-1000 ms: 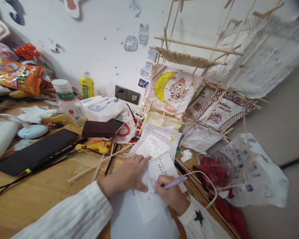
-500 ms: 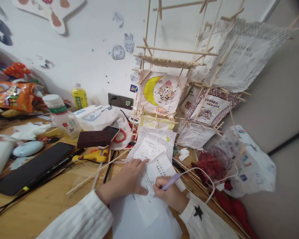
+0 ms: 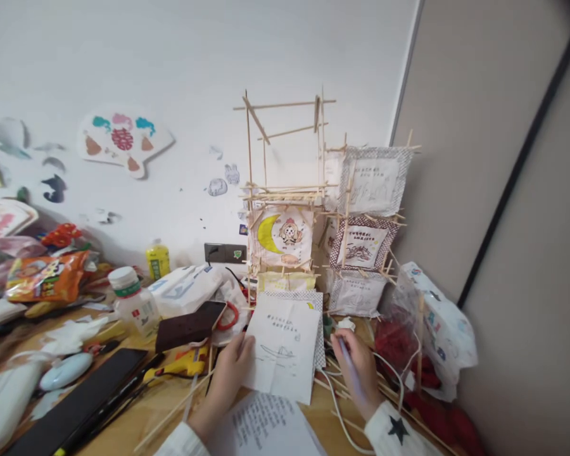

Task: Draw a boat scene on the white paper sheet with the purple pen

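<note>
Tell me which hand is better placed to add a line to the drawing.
Likely the right hand: it holds the purple pen, just right of the sheet with the drawing. The left hand grips that sheet's left edge, seemingly better for steadying.

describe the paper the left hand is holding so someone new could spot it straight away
Find the tall stick frame by the wall. Below its moon panel, the left hand holds a white sheet by its edge. Unlike the crosshatch-bordered page behind it, this sheet has no patterned border, just writing above a boat-like line drawing.
</note>
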Action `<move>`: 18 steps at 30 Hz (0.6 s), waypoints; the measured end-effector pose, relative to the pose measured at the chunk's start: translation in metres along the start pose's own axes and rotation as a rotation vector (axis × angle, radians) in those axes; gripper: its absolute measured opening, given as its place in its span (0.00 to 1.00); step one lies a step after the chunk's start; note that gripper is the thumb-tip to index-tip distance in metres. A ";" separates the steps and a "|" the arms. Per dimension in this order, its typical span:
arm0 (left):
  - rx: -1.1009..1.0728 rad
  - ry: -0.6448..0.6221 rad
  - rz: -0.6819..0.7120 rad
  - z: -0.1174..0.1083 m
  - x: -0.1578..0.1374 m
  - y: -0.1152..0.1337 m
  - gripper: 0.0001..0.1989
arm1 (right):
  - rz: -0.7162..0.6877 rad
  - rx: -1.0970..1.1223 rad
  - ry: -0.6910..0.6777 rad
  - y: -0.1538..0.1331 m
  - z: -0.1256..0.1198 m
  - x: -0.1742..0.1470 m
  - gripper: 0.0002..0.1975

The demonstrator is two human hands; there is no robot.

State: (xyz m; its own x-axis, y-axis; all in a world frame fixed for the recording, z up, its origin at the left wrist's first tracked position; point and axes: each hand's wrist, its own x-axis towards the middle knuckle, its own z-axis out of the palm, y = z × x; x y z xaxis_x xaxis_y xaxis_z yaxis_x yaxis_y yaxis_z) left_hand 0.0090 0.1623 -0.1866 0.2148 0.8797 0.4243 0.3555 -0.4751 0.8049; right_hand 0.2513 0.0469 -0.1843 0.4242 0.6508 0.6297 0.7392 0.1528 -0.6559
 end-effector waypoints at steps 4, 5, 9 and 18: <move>-0.117 0.121 -0.057 -0.002 0.007 -0.013 0.17 | -0.176 -0.291 0.043 0.012 -0.002 0.004 0.18; -0.150 0.134 -0.072 -0.002 0.008 -0.016 0.17 | -0.182 -0.343 0.039 0.015 -0.001 0.004 0.19; -0.276 0.149 -0.141 -0.001 0.012 -0.024 0.19 | -0.137 -0.352 0.009 0.023 0.002 0.002 0.14; -0.588 0.033 -0.250 -0.001 0.011 -0.022 0.28 | 0.013 0.174 -0.205 0.012 0.020 -0.011 0.17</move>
State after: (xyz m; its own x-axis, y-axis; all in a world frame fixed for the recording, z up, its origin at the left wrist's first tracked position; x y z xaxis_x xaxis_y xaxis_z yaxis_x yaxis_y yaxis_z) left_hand 0.0030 0.1827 -0.1992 0.1590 0.9669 0.1995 -0.1695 -0.1724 0.9703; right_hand 0.2457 0.0564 -0.2074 0.3054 0.7880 0.5346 0.6256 0.2572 -0.7365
